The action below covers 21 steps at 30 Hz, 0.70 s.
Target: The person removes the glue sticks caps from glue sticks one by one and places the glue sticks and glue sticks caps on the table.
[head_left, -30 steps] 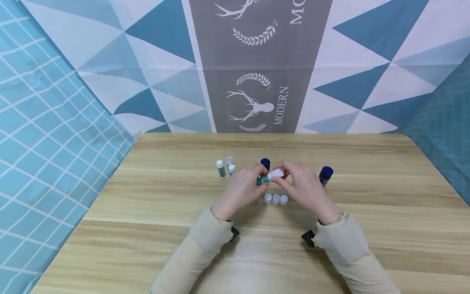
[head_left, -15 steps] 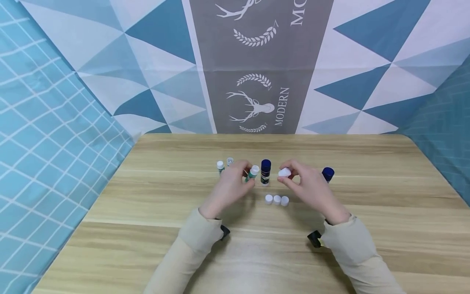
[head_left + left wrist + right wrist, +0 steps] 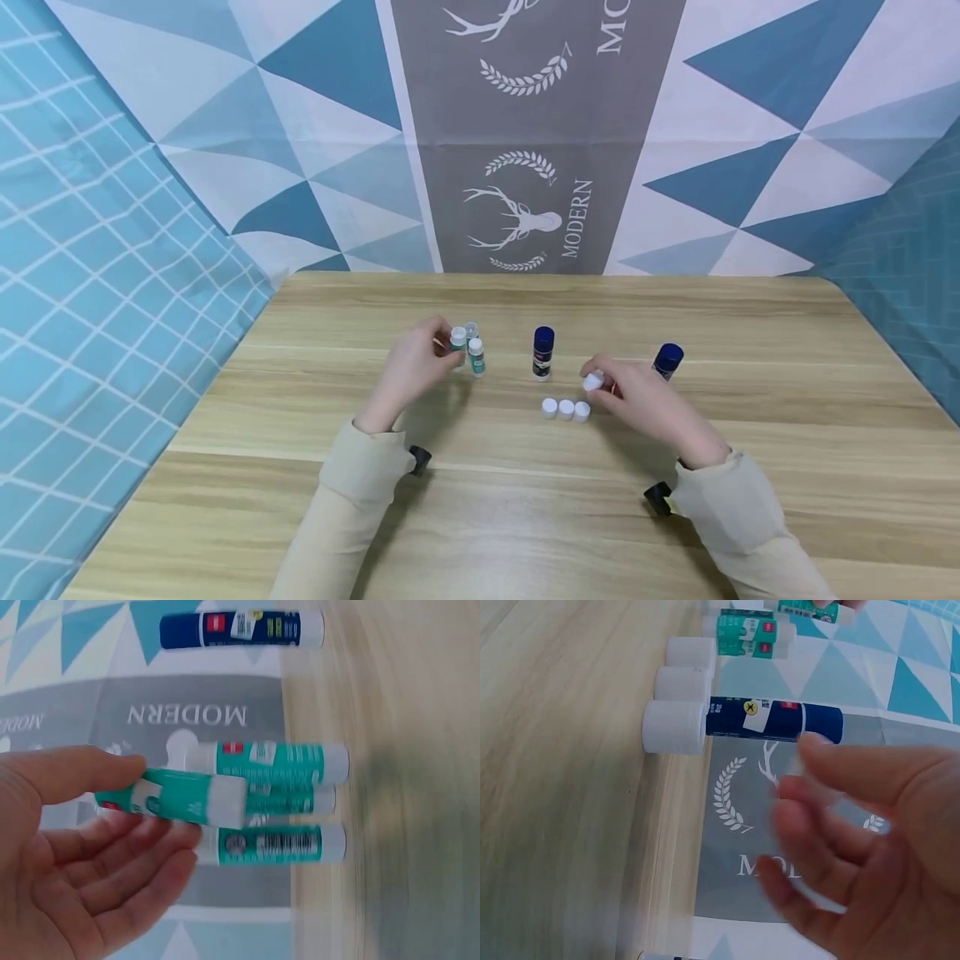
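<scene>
Nearest you on the table (image 3: 517, 533), three white caps (image 3: 566, 409) stand in a row; just past them your right hand (image 3: 641, 396) pinches another white cap (image 3: 593, 381). Your left hand (image 3: 412, 362) pinches a green glue stick (image 3: 176, 796) beside three upright green sticks (image 3: 281, 763). One blue stick (image 3: 542, 354) stands between your hands, a second blue stick (image 3: 668, 358) past the right, before the patterned backdrop (image 3: 570, 117)

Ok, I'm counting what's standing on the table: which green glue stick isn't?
The green glue stick in the left hand: it is held above the table, while the other three green glue sticks stand upright on it.
</scene>
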### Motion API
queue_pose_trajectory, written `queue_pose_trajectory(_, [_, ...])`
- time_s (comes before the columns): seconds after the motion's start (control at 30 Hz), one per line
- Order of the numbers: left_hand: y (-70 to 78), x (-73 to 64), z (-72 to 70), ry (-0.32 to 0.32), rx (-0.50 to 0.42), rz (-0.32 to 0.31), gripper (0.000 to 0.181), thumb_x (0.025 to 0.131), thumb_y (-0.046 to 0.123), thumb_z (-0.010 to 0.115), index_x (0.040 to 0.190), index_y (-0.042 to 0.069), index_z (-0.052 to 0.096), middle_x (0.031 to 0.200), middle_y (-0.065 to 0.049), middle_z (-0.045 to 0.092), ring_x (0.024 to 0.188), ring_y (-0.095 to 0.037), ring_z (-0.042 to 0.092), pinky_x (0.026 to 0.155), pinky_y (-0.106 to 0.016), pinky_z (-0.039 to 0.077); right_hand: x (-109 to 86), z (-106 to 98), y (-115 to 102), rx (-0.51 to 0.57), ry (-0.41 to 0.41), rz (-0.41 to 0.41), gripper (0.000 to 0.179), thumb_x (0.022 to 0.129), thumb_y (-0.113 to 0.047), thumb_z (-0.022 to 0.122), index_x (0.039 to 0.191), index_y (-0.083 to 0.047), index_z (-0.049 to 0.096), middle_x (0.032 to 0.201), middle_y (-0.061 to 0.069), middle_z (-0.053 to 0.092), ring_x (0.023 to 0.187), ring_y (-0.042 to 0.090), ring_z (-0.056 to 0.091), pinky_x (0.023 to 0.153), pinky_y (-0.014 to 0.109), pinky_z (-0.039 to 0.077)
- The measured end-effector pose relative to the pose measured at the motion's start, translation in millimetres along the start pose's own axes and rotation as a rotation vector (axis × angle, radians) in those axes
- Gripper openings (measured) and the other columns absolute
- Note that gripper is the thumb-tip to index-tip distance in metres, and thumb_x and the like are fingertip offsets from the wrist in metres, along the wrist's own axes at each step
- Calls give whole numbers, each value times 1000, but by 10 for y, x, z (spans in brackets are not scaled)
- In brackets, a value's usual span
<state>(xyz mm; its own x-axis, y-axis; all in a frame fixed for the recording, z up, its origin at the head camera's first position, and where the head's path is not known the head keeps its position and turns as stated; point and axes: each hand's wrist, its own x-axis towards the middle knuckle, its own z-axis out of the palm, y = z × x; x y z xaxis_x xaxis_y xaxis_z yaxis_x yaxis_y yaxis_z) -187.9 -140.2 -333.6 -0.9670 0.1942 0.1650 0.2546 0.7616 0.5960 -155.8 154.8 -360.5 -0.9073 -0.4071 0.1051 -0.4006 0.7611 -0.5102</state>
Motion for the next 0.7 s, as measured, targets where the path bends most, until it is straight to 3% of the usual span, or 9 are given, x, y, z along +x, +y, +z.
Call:
queue_pose_trajectory(0.23, [-205,39,-59,12,38,-108,21,78,7,62,98,-1,58,94,-14,63,85,-25,61,72,-36,50,-13,30,50,-36,-75,6,14,87,-8,58,101,-6,59,81,2,62,63,11,48,57,26,40])
queue_pose_trajectory(0.5, [-353,74,-1,21,59,-162,22,80,9,62,98,-2,59,93,-15,64,82,-26,60,71,-37,48,-24,46,76,-37,-147,52,15,88,-6,54,101,-5,61,94,10,66,69,12,53,63,31,46])
queue_pose_trajectory(0.7, [-383,94,28,-5,79,-180,23,79,8,64,99,-2,60,91,-14,64,77,-24,57,67,-34,47,-27,77,102,-65,-169,57,13,87,-10,58,99,-8,63,83,3,64,67,12,52,62,31,44])
